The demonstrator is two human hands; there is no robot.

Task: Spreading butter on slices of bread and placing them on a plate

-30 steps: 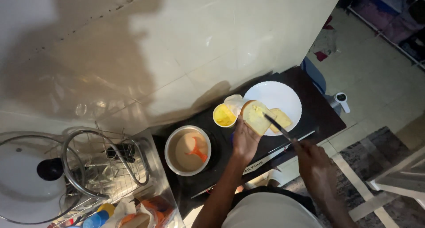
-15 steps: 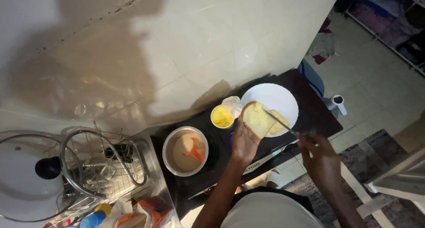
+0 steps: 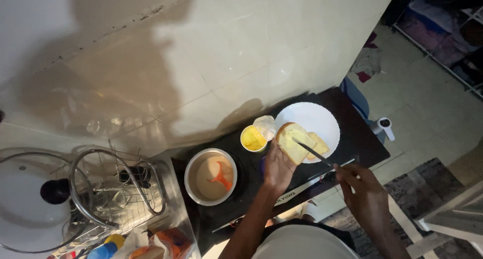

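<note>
My left hand (image 3: 277, 167) holds a slice of bread (image 3: 293, 141) up over the edge of a white plate (image 3: 318, 120). My right hand (image 3: 358, 181) grips a knife (image 3: 313, 152) whose blade lies across the slice. A second slice (image 3: 320, 144) rests on the plate behind it. A small yellow tub of spread (image 3: 253, 138) stands open just left of the plate, its lid (image 3: 265, 124) beside it. All of this sits on a black cooktop (image 3: 352, 138).
A metal pot (image 3: 210, 176) with pale liquid and an orange utensil sits on the cooktop's left. A wire dish rack (image 3: 110, 188) and a glass pot lid (image 3: 30, 203) lie further left. Tiled wall behind; floor and a small white bottle (image 3: 386, 125) to the right.
The view has shifted slightly. My left hand keeps the bread slice while the knife in my right hand has slid across it, the hand drawing a little lower.
</note>
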